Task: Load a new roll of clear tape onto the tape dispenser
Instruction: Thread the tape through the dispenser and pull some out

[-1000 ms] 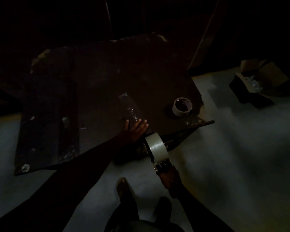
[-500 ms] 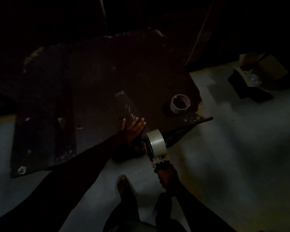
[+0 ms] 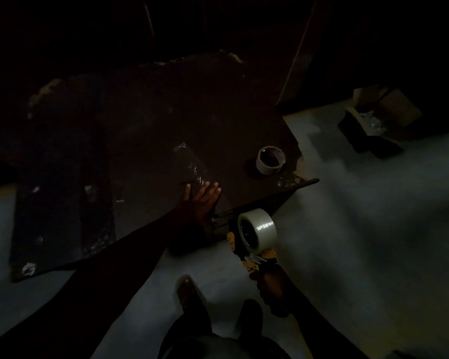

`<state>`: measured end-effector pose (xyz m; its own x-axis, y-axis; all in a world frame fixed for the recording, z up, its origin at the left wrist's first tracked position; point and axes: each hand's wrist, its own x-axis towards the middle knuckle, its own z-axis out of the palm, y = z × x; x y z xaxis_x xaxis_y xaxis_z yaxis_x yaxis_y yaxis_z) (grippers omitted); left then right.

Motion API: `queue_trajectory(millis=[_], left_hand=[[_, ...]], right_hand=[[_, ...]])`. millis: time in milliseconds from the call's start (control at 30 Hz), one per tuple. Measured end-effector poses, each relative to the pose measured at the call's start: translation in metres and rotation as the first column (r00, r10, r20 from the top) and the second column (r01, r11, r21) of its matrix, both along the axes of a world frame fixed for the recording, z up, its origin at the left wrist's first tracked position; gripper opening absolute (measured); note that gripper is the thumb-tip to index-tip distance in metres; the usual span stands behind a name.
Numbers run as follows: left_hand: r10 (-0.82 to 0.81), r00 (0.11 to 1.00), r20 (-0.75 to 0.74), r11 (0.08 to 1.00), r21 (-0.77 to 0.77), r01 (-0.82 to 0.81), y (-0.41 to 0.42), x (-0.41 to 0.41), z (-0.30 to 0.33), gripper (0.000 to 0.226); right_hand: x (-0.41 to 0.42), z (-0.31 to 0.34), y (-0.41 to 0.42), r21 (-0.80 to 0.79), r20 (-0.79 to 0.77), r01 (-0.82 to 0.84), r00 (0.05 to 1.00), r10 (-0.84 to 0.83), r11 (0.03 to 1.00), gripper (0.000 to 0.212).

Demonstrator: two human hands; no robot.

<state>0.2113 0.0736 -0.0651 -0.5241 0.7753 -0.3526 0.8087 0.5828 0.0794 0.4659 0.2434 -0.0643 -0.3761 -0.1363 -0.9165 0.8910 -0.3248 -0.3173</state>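
Note:
The scene is very dark. A tape dispenser (image 3: 246, 248) with yellow parts carries a full roll of clear tape (image 3: 259, 233). My right hand (image 3: 268, 281) grips its handle just off the near edge of a dark board (image 3: 145, 141). My left hand (image 3: 201, 200) lies flat with straight fingers on a strip of clear tape (image 3: 192, 167) stuck along the board. A nearly used-up roll (image 3: 270, 159), mostly bare core, stands on the board's right corner.
The board lies on a pale floor (image 3: 360, 242). An open cardboard box (image 3: 379, 123) sits at the far right. My shoes (image 3: 189, 291) show below. A dark wall or door frame (image 3: 298, 47) rises behind the board.
My right hand has pulled the dispenser back from the board's edge toward me and to the right. My left hand has stayed pressed on the strip.

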Motion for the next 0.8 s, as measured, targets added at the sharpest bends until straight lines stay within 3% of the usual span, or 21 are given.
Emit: queue_trajectory(millis=[300, 400, 467, 500, 567, 633, 667, 733, 800], left_hand=[[0.072, 0.997, 0.003, 0.997, -0.02, -0.072, 0.003, 0.01, 0.013, 0.093], [0.034, 0.998, -0.047, 0.999, 0.008, -0.033, -0.006, 0.018, 0.015, 0.07], [0.111, 0.993, 0.031, 0.994, -0.01, -0.111, -0.011, 0.019, 0.013, 0.054], [0.169, 0.972, 0.162, 0.981, 0.069, -0.182, -0.014, 0.014, 0.017, 0.05], [0.296, 0.884, 0.361, 0.946, 0.016, -0.323, -0.022, 0.004, 0.025, 0.044], [0.206, 0.926, 0.316, 0.967, 0.077, -0.242, -0.03, 0.003, 0.036, 0.049], [0.147, 0.921, 0.361, 0.968, 0.137, -0.208, -0.036, 0.001, 0.036, 0.057], [0.128, 0.82, 0.558, 0.931, 0.218, -0.293, -0.046, -0.004, 0.052, 0.058], [0.083, 0.718, 0.691, 0.884, 0.282, -0.374, -0.054, -0.011, 0.078, 0.05]], right_hand=[[0.007, 0.064, 0.007, 0.097, -0.049, 0.165, 0.986, -0.161, 0.982, 0.046], [-0.004, 0.078, 0.007, 0.056, -0.115, 0.201, 0.974, -0.193, 0.978, 0.053], [-0.016, 0.087, 0.004, 0.033, -0.138, 0.201, 0.971, -0.195, 0.979, 0.055], [-0.023, 0.091, 0.001, 0.042, -0.146, 0.205, 0.97, -0.197, 0.978, 0.053], [-0.038, 0.096, -0.005, 0.022, -0.175, 0.21, 0.963, -0.203, 0.977, 0.045], [-0.054, 0.101, -0.015, 0.04, -0.221, 0.202, 0.957, -0.189, 0.978, 0.033], [-0.063, 0.104, -0.021, 0.037, -0.231, 0.202, 0.955, -0.188, 0.979, 0.022], [-0.079, 0.111, -0.033, 0.01, -0.238, 0.219, 0.948, -0.21, 0.976, 0.007], [-0.097, 0.118, -0.047, -0.021, -0.252, 0.232, 0.94, -0.23, 0.972, 0.009]])
